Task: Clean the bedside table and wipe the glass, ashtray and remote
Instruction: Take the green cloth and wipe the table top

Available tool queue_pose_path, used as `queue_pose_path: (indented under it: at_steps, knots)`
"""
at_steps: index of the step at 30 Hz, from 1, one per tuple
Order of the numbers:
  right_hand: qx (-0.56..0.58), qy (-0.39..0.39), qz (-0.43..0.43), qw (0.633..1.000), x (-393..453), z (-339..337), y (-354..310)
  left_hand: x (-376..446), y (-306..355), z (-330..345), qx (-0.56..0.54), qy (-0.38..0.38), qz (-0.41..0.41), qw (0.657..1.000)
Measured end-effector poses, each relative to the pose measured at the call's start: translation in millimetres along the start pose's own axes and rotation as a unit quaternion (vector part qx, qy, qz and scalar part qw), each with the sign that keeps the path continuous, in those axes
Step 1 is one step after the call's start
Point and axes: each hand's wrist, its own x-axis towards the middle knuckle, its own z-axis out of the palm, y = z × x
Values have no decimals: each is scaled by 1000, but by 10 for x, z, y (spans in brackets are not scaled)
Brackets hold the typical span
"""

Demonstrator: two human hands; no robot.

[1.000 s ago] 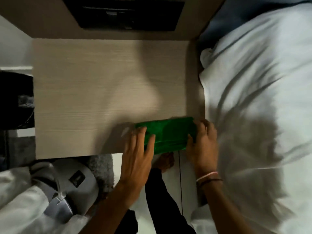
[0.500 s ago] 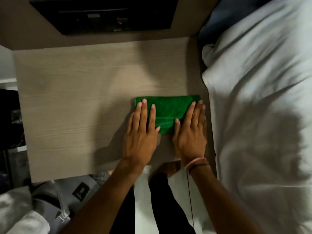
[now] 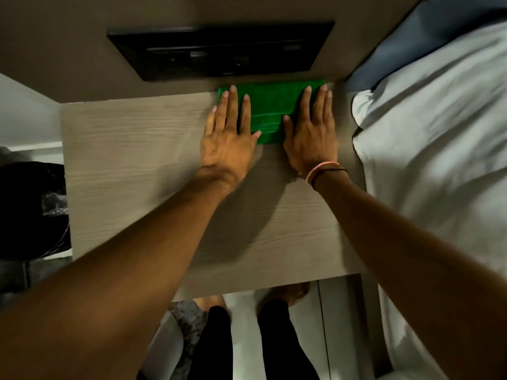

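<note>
We had pushed the green cloth [image 3: 270, 111] from mid-worktop [image 3: 131, 160] to its far edge, left hand [image 3: 229, 141] and right hand [image 3: 311, 138] spread flat on it.

Room lying open at nine and six o'clock

Wall [image 3: 82, 64] is blocking twelve; bed [image 3: 439, 160] is crowding three; bedside table [image 3: 123, 160] is lying bare elsewhere.

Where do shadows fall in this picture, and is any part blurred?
Head view: the arms cast a dark shadow on the table below the left hand and right hand; forearms near the lens look soft, while the green cloth stays sharp.
</note>
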Motion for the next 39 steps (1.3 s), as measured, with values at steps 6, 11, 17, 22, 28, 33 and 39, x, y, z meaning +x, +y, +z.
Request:
queue_pose_path:
  at_steps: [6, 11, 17, 22, 28, 33, 39]
  knots:
    - [-7, -17, -41, 999, -383, 154, -345, -420, -441, 48, -1, 21, -8, 1000]
    - [2, -17, -61, 998, -1092, 347, -365, -1122, -521, 313, -8, 31, -23, 999]
    - [4, -13, -48, 999, -1835, 549, -347, -1893, -444, 627, -19, 38, -60, 997]
    - [-16, -31, -36, 999, -2586, 753, -406, -2587, -558, 852, -4, 26, -44, 999]
    - [-18, -45, -32, 998, -3118, 966, -867, -3089, -984, 897, 6, 45, -61, 997]
    - [-16, -45, -25, 999, -3046, 1031, -1300, -3062, -1333, 786, -6, 34, -72, 997]
    - [14, -12, -52, 998, -2384, 988, -1675, -2426, -1658, 596, 0, 34, -119, 992]
